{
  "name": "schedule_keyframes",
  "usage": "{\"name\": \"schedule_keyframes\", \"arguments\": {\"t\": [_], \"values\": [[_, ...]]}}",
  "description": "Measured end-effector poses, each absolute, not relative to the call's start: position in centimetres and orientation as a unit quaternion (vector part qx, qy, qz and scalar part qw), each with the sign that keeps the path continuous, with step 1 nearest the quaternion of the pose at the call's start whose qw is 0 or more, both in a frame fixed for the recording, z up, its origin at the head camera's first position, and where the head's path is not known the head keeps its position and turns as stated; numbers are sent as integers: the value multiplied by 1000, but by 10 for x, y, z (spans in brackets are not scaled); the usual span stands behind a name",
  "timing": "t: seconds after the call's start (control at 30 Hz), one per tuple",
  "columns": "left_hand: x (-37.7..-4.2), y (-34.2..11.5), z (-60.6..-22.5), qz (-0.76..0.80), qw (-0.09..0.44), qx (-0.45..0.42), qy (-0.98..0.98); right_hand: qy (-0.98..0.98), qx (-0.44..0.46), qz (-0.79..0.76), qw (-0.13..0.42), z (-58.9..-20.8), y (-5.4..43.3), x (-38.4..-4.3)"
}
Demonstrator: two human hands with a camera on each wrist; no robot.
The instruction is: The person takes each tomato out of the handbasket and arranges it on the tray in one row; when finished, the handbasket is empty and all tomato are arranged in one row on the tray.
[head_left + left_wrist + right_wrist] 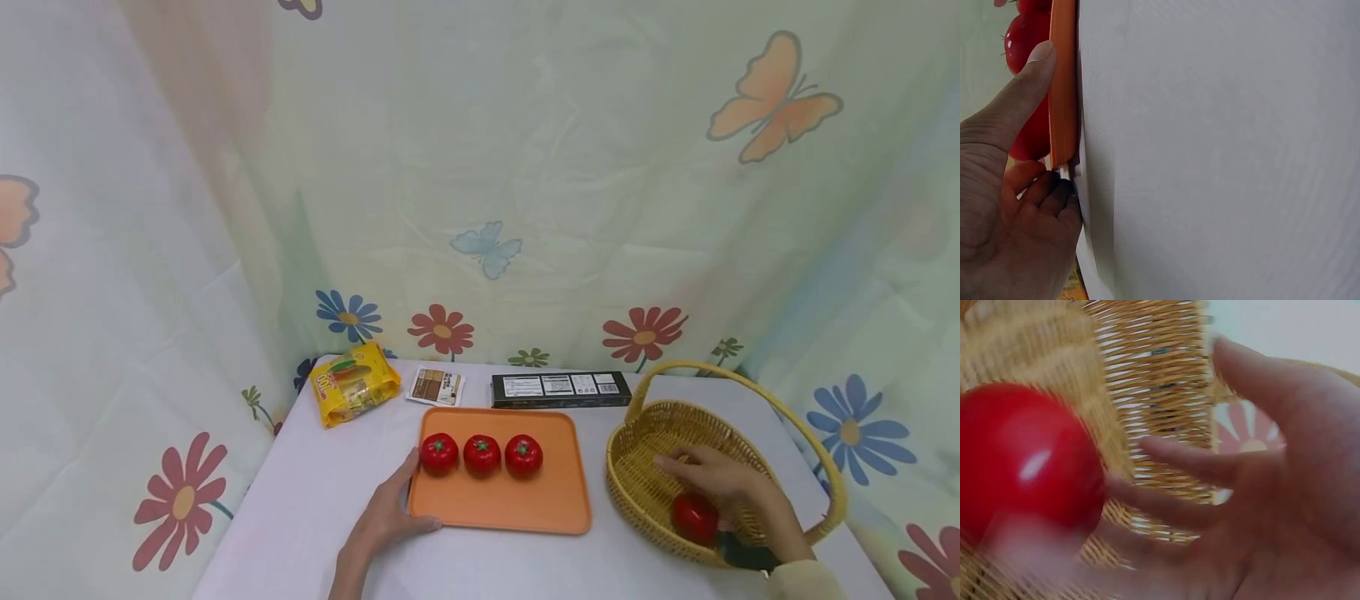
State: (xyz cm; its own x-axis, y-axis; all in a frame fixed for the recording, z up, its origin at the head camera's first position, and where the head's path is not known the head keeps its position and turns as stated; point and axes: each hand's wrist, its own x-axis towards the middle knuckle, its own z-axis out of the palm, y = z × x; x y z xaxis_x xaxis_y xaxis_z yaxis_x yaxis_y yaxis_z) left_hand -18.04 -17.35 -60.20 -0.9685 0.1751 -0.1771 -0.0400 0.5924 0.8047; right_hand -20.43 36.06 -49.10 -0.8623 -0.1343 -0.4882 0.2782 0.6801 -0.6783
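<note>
My left hand grips the near left corner of an orange tray, thumb along the front rim and fingers curled at the left side. Three shiny red tomatoes with green tops sit in a row on that tray. Inside a wicker basket on the right, my right hand has its fingers spread, blurred in the right wrist view. Beside those fingers lies a smooth red tomato, its top not visible; in the head view the hand partly covers it.
Along the back lie a yellow food packet, a small white-and-brown sachet and a long black box. The basket's tall arched handle rises over its right side. Flowered curtain hangs behind the white table.
</note>
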Motion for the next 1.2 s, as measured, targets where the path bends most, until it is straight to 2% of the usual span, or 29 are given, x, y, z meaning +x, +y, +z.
{"name": "schedule_keyframes", "arguments": {"t": [0.17, 0.3, 0.43, 0.7, 0.97, 1.2], "values": [[-180, -174, -600, 453, 120, 29, 883, 902, -19, -412, 127, -487, 360, -214], [-180, -174, -600, 454, 121, 26, 883, 924, -39, -372, 82, -488, 356, -221], [-180, -173, -601, 452, 120, 33, 883, 926, -58, -362, 88, -492, 355, -228], [-180, -174, -601, 450, 119, 36, 884, 908, -91, -379, 154, -502, 360, -241], [-180, -174, -601, 452, 115, 39, 884, 921, -102, -336, 170, -514, 363, -253], [-181, -173, -602, 445, 116, 38, 887, 921, -46, -340, 182, -520, 362, -253]]}}
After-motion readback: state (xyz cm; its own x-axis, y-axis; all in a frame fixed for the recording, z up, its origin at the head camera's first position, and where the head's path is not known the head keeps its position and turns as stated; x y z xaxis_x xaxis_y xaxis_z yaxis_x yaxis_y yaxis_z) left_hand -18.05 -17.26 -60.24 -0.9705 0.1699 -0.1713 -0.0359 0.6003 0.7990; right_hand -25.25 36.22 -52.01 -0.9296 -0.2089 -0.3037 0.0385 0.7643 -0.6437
